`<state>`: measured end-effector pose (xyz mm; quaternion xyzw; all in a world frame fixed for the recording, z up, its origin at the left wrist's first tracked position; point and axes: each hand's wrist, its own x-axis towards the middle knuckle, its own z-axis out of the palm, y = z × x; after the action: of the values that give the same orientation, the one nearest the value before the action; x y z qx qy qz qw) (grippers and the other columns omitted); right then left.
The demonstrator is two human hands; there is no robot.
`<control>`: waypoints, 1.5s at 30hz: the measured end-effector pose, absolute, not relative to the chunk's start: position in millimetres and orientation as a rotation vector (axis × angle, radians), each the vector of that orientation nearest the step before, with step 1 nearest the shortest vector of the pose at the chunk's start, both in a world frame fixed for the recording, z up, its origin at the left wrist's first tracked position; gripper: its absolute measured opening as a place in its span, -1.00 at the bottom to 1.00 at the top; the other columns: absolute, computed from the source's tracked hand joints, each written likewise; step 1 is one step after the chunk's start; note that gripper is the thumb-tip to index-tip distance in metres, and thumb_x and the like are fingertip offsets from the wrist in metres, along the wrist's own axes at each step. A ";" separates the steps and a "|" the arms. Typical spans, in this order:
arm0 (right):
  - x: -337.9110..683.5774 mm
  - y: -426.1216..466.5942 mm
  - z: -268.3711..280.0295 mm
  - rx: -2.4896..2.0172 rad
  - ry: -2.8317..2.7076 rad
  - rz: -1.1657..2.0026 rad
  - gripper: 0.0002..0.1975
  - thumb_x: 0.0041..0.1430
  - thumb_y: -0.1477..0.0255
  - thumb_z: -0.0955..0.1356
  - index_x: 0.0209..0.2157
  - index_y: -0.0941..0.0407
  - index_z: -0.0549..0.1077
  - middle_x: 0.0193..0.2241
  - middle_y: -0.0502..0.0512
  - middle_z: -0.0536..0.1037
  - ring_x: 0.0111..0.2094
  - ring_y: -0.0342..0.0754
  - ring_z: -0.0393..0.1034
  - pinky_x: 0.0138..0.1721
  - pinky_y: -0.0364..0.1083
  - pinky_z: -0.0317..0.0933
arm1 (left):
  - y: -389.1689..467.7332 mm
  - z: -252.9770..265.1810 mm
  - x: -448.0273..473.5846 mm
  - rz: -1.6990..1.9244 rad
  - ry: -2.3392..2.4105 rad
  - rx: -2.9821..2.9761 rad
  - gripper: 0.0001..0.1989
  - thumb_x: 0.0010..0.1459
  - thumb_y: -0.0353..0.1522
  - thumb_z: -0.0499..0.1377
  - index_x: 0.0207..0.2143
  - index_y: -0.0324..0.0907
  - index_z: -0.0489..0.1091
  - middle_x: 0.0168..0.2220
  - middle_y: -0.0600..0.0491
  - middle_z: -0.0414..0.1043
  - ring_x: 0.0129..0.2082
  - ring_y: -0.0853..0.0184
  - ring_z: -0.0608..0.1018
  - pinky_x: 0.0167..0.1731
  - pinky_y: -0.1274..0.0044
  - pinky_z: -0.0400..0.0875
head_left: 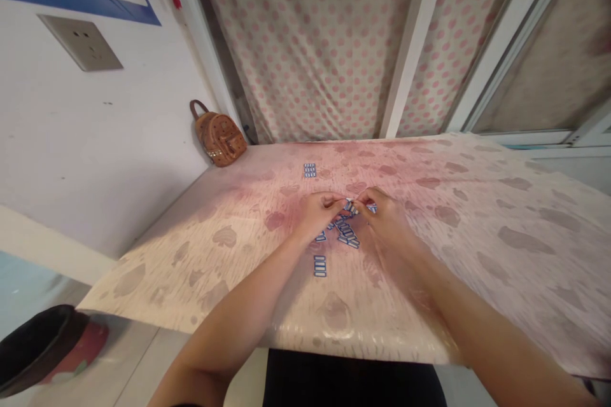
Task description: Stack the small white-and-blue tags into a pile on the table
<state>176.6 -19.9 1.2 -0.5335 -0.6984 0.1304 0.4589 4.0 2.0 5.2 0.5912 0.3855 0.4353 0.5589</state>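
Small flat pieces with blue edges and white bars lie on the patterned tablecloth. Fingers pinched, my left hand meets my right hand over a loose pile of these pieces. Between the two sets of fingertips is a small blue-and-white piece, gripped from both sides. Part of another piece shows beneath my right fingers. Nearer to me, a separate three-barred piece lies flat. Beyond my left hand sits a neat square block of pieces. My fingers hide part of the pile.
A brown mini backpack stands at the table's far left corner, against the wall. Behind the table hangs a dotted curtain within white frames. A dark-rimmed bin is on the floor at left. The tablecloth drapes over the near edge.
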 end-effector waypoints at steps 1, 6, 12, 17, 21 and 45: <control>176.5 -20.2 1.4 -1.317 -1.719 0.325 -0.85 0.16 0.34 0.31 -0.46 0.06 0.34 -0.45 0.04 0.46 -0.38 -0.02 0.35 -0.30 -0.05 0.16 | 2.1 4.6 4.1 1.031 0.904 1.392 -0.79 0.11 -0.27 0.31 -0.28 -0.25 0.57 -0.31 -0.06 0.61 -0.35 0.31 0.63 -0.46 0.62 0.40; 175.1 -21.7 2.4 -1.320 -1.734 0.312 -0.85 0.18 0.35 0.30 -0.46 0.06 0.33 -0.49 0.01 0.46 -0.42 -0.04 0.35 -0.35 -0.07 0.14 | 2.6 2.4 5.0 1.048 0.884 1.369 -0.78 0.05 -0.26 0.35 -0.33 -0.25 0.56 -0.34 -0.05 0.61 -0.37 0.31 0.62 -0.45 0.61 0.39; 173.1 -22.8 4.6 -1.267 -1.625 0.415 -0.89 0.14 0.35 0.32 -0.28 0.07 0.36 -0.41 0.03 0.51 -0.35 -0.04 0.42 -0.30 -0.07 0.23 | 1.8 5.4 4.3 1.100 0.924 1.380 -0.81 0.09 -0.27 0.32 -0.32 -0.23 0.56 -0.32 -0.04 0.62 -0.37 0.32 0.63 -0.47 0.61 0.38; 173.9 -21.1 4.8 -1.186 -1.605 0.609 -0.87 0.14 0.34 0.32 -0.28 0.08 0.39 -0.39 0.03 0.53 -0.34 -0.05 0.43 -0.27 -0.06 0.27 | 1.1 8.9 3.3 1.135 0.956 1.325 -0.83 0.12 -0.29 0.30 -0.31 -0.24 0.56 -0.32 -0.04 0.62 -0.36 0.32 0.64 -0.41 0.60 0.42; 173.0 -19.3 4.3 -1.139 -1.605 0.668 -0.89 0.12 0.34 0.34 -0.33 0.08 0.39 -0.42 0.00 0.53 -0.37 -0.08 0.41 -0.28 -0.06 0.27 | -0.4 10.9 3.3 1.153 0.969 1.282 -0.84 0.12 -0.30 0.31 -0.31 -0.23 0.56 -0.31 -0.04 0.62 -0.35 0.32 0.64 -0.39 0.59 0.44; 171.4 -22.0 3.3 -1.122 -1.750 0.572 -0.56 0.14 0.38 0.34 0.08 0.03 0.35 -0.34 0.01 0.47 -0.31 -0.03 0.40 -0.21 -0.02 0.30 | 1.9 9.4 4.4 1.152 0.964 1.162 -0.85 0.09 -0.30 0.34 -0.33 -0.22 0.56 -0.34 0.00 0.62 -0.36 0.32 0.63 -0.38 0.57 0.46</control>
<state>171.4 -22.0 3.3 -0.4585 -0.7151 0.2336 0.4731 4.4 1.9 9.4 0.4975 0.4127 0.4933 0.5821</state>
